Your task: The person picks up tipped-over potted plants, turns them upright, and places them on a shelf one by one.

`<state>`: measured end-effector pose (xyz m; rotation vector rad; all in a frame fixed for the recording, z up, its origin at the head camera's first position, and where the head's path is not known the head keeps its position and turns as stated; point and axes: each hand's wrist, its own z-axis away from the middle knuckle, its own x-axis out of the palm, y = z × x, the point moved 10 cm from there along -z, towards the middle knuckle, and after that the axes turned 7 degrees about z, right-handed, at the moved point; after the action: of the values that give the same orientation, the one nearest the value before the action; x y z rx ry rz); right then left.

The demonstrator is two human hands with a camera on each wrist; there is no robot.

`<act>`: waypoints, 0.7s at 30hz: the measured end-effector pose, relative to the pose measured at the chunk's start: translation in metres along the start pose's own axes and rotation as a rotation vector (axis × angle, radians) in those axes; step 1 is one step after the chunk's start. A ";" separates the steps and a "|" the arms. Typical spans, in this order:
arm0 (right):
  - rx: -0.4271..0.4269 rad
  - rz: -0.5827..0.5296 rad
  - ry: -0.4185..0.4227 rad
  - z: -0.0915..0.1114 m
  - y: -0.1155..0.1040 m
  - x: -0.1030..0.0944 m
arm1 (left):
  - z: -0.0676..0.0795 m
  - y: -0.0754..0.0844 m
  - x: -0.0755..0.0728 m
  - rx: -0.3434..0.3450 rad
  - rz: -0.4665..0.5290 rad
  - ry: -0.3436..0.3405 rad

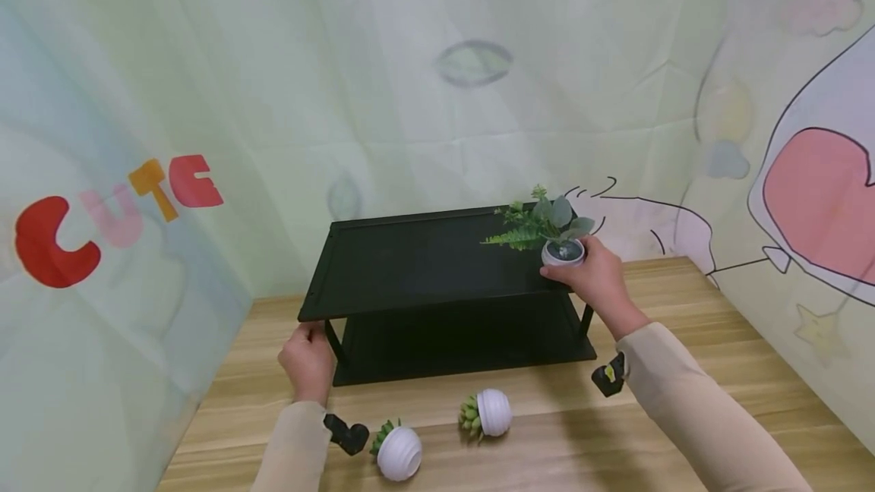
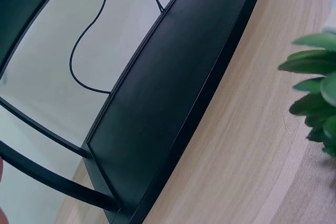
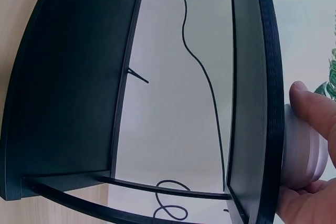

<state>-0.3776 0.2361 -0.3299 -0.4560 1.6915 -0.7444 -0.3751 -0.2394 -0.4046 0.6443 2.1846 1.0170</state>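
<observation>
A black two-tier shelf (image 1: 424, 264) stands on the wooden table. Its right end carries a small white pot with a leafy artificial plant (image 1: 547, 222), which my right hand (image 1: 598, 275) grips by the sides. In the right wrist view the white pot (image 3: 300, 148) is right against the upper board, thumb and fingers around it. My left hand (image 1: 307, 361) is at the front left corner, below the upper board, fingers curled by the post (image 1: 335, 342). Only a sliver of that hand shows in the left wrist view, so its fingertips are mostly hidden.
Two white pots with green succulents lie on their sides in front of the shelf, one pot (image 1: 399, 454) near my left wrist, another pot (image 1: 494, 412) further right. A printed cloth (image 1: 410, 135) hangs behind and at both sides. The wooden table (image 1: 683, 340) extends right of the shelf.
</observation>
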 end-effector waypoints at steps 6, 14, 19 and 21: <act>-0.011 0.056 -0.028 -0.002 0.000 0.002 | 0.001 0.001 -0.001 0.004 -0.002 0.003; -0.017 0.041 -0.044 -0.002 -0.003 0.003 | 0.000 0.004 -0.003 0.023 -0.001 0.019; -0.036 -0.033 0.007 0.009 -0.002 -0.006 | 0.001 0.003 -0.001 0.019 -0.002 0.009; -0.042 -0.037 0.025 0.015 -0.004 -0.011 | 0.000 0.003 -0.001 0.027 -0.001 0.012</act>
<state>-0.3610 0.2370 -0.3209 -0.5105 1.7285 -0.7453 -0.3733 -0.2384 -0.4019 0.6512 2.2126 0.9953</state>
